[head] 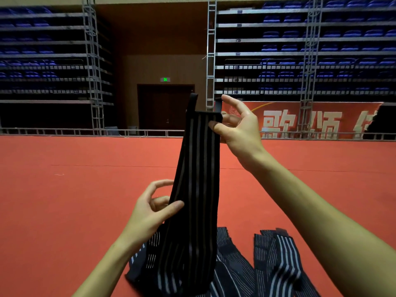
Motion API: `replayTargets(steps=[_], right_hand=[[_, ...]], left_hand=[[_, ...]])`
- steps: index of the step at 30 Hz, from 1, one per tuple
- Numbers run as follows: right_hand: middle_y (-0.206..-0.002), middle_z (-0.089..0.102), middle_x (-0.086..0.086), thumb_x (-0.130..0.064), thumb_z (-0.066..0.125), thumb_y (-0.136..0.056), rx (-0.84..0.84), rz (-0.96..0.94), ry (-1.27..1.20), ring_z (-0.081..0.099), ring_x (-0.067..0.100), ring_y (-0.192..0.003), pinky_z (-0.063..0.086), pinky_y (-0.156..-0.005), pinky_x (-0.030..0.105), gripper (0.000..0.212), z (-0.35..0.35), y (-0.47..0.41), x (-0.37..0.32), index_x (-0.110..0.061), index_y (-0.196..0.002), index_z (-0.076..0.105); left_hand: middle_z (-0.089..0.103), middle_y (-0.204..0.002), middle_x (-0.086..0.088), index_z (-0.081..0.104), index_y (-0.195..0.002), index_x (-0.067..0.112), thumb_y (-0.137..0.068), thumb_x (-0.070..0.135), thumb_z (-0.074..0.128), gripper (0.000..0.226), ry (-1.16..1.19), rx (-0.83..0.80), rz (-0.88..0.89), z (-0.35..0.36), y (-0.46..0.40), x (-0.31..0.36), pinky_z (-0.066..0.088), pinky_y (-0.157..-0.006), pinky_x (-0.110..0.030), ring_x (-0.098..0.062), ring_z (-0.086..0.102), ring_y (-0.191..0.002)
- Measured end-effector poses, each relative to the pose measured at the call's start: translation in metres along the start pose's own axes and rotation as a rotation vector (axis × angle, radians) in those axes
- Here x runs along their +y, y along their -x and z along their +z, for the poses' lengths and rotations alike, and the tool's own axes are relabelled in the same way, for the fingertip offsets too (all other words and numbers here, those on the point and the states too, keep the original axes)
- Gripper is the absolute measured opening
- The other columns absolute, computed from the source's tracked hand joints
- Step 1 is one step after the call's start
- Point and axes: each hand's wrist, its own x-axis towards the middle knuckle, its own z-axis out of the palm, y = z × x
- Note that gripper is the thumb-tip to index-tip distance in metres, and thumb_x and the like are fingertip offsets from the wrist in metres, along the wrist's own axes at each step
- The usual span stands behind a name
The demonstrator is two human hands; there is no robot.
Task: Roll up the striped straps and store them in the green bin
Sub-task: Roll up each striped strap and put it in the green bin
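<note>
Red sports flooring (64, 189) covers the hall, bounded at the far side by tiered blue seating (321, 39), a dark double door (166, 108) and a red banner (300, 121) at far right. No green bin is in view. On the near floor lies a loose pile of striped straps (267, 264), unrolled and overlapping. One striped strap (197, 179) is lifted clear of the pile and hangs nearly vertical, long axis running up and down, lower end trailing into the pile. The right hand (240, 129) is uppermost, thumb and curled fingers pinching the strap's top edge, with a narrow black tab (192, 101) standing above it. The left hand (150, 211) sits lower and nearer, thumb pressed on the strap's left edge, fingers curled loosely behind. Judgement: rolling has not begun; it would likely start at the top end, where the right hand is closest.
</note>
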Motion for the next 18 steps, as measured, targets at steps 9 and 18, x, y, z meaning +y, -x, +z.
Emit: replayTargets(steps=[9,18], right_hand=[[-0.114,0.076,0.023,0.002,0.077,-0.089,0.059,0.047,0.027,0.077,0.038,-0.105,0.062,-0.086,0.066,0.071,-0.002,-0.01,0.014,-0.027,-0.15,0.053],[-0.112,0.077,0.02,0.002,0.077,-0.089,0.063,0.04,0.015,0.079,0.033,-0.104,0.064,-0.089,0.059,0.07,0.007,-0.018,0.015,-0.025,-0.149,0.052]], left_hand=[[0.081,-0.107,-0.014,0.058,-0.142,0.04,-0.087,0.019,0.087,0.066,-0.165,-0.017,-0.024,-0.025,0.013,-0.036,0.058,-0.096,-0.058,-0.037,0.078,-0.099],[0.082,-0.097,-0.013,0.055,-0.142,0.032,-0.087,0.024,0.086,0.064,-0.172,-0.018,0.067,-0.005,-0.012,-0.02,0.063,-0.075,-0.034,-0.04,0.079,-0.084]])
